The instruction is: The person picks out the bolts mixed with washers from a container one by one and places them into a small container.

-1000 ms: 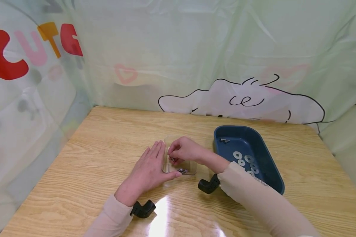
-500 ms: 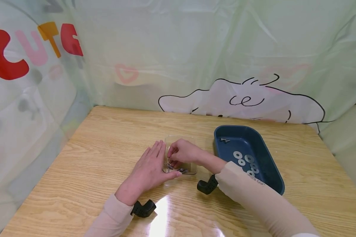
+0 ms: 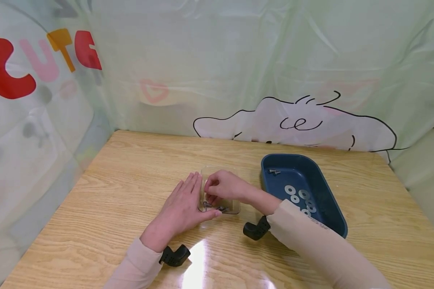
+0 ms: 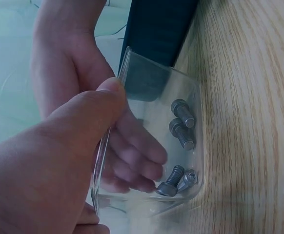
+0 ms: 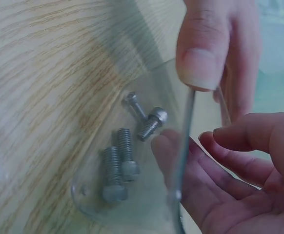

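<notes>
Rests the straight-fingered left grip [image 3: 182, 200] against the left wall of a clear, rectangular plastic box [image 3: 234, 205], with the thumb laid along the near rim — fingers extended rather than curled. Has the right grip [image 3: 222, 185] inside the same box, with fingers loosely bent and visibly holding nothing. Shows, on the box floor, four silver-grey metal socket-head screws [image 4: 182, 113]: two side by side, two overlapping just beside the right fingertips. Sits, as a box, on a light wood-grain surface [image 3: 137, 172], left of a dark-blue tray with rounded corners [image 3: 325, 188]. Contains, in that tray, two small grey screws [image 3: 273, 172] near the far left corner — plus several flat, pale, ring-shaped washers [image 3: 287, 189] farther in. Reaches across the tray's near part in a beige sleeve [image 3: 307, 230].
</notes>
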Available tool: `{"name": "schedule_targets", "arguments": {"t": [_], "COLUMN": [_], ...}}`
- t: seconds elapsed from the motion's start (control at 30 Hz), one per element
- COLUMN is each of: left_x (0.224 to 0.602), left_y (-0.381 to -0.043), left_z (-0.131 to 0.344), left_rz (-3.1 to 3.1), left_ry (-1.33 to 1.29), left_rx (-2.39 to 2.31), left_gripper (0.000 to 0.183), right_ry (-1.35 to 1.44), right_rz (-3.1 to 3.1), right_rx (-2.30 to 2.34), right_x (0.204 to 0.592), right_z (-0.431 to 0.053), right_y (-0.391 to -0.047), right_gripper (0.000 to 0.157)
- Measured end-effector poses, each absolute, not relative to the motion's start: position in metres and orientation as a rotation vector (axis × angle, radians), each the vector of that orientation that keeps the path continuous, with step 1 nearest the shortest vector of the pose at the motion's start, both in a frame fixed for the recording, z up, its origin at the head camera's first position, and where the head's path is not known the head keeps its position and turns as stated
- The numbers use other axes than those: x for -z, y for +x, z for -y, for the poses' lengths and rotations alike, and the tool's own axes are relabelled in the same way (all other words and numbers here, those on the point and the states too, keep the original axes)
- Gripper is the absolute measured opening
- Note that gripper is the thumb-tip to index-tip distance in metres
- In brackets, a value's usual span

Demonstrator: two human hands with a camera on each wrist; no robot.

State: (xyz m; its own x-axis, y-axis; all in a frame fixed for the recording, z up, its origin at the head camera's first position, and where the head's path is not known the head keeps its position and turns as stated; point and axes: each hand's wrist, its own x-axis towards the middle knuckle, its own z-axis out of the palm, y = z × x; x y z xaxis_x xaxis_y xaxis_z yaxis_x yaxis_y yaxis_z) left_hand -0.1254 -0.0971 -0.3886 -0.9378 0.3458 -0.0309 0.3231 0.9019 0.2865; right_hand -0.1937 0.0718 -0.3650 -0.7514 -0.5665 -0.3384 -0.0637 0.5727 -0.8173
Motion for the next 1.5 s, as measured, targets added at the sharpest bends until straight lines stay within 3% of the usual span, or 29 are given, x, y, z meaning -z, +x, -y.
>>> {"name": "schedule_targets", "arguments": {"t": [1.5], "left_x": [0.390], "left_y": [-0.125], "left_z": [0.096], "left_rz": [-2.975], "left_ry": [0.495], "left_rx": [-0.456], "left_gripper": [0.115], "right_ry": [-0.317], "right_rz": [-2.145], "right_rx": [1.375], "right_x": [0.332], "right_z": [-0.140], "right_y": [-0.198], "right_gripper": [0.029]}}
